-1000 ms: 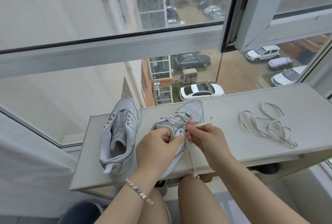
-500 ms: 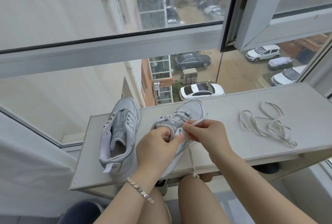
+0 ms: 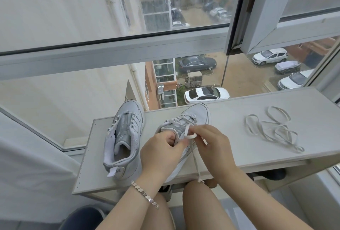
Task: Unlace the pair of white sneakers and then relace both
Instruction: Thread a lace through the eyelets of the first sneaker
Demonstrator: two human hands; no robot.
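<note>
I am looking down at both grips working close together over the near side of the tabletop (image 3: 230, 117). The left grip (image 3: 161, 154) is curling round the collar and tongue of the laced sneaker (image 3: 199, 113) and steadying it. The right grip (image 3: 213, 146), close beside it, is pinching a small loop of the lace (image 3: 186, 131) just above the upper eyelets, so neither grip is spread wide. Beyond the two grips the lace is crossing through the lower eyelets toward the toe, and below the right grip one free end is dangling past the tabletop edge toward a knee. Just outside the left grip, on the side away from the right one, the bare sneaker (image 3: 127, 130) is standing upright with nothing in its eyelets, so I am judging that one fully unlaced. Well out past the right grip, away from both shoes, the loose lace (image 3: 277, 131) is lying in a tangle, touched by nothing. I cannot tell whether the pinched loop is being drawn out or threaded in. Either way I am reckoning the job is well short of finished: the sneaker in the grips is only partly laced, and the bare one is waiting for the loose lace to go back through every eyelet
</note>
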